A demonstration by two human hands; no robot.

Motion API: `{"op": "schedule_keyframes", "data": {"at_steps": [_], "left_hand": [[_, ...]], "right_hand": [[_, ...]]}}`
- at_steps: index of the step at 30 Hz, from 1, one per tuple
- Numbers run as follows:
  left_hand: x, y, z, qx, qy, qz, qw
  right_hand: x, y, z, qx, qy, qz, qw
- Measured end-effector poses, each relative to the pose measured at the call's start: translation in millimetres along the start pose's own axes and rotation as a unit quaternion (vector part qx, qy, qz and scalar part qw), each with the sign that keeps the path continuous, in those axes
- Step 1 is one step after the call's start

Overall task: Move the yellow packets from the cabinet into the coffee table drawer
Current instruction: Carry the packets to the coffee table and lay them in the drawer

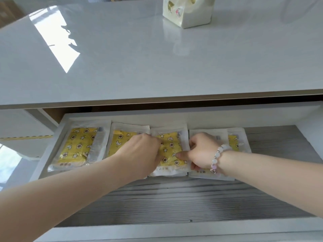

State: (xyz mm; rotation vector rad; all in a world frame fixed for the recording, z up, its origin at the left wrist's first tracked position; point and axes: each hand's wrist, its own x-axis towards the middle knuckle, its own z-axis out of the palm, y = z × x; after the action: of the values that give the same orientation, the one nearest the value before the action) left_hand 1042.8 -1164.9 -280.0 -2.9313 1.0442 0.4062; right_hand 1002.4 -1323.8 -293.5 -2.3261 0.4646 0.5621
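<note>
The coffee table drawer [174,203] is pulled open below the white tabletop. Several yellow packets with star and moon prints lie in a row along its back. The leftmost packet [78,147] lies free. My left hand [141,152] reaches over the second packet [122,137] and grips the left edge of the middle packet [169,151]. My right hand [201,152], with a bead bracelet on the wrist, pinches that packet's right edge and covers most of the packet [209,173] beside it. A further packet [234,140] shows at the right.
A white glossy coffee table top [157,58] spans the upper view, with a pale tissue pack [188,11] at its far edge. The drawer's grey wood-grain bottom is bare in front and to the right of the packets. The drawer's white front rim [174,231] is nearest me.
</note>
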Motion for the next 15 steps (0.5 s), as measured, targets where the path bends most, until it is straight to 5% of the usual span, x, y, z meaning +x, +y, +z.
{"op": "schedule_keyframes", "data": {"at_steps": [6, 13, 15], "left_hand": [[-4.0, 0.2, 7.4, 0.122, 0.031, 0.064, 0.99], [-1.4, -2.2, 8.7, 0.212, -0.002, 0.088, 0.973], [-0.7, -0.3, 15.7, 0.22, 0.043, 0.105, 0.969]], "right_hand": [[8.5, -12.2, 7.4, -0.175, 0.032, -0.046, 0.983], [16.2, -15.6, 3.5, -0.229, 0.02, -0.113, 0.967], [9.2, -10.0, -6.4, -0.243, 0.045, -0.121, 0.961]]}}
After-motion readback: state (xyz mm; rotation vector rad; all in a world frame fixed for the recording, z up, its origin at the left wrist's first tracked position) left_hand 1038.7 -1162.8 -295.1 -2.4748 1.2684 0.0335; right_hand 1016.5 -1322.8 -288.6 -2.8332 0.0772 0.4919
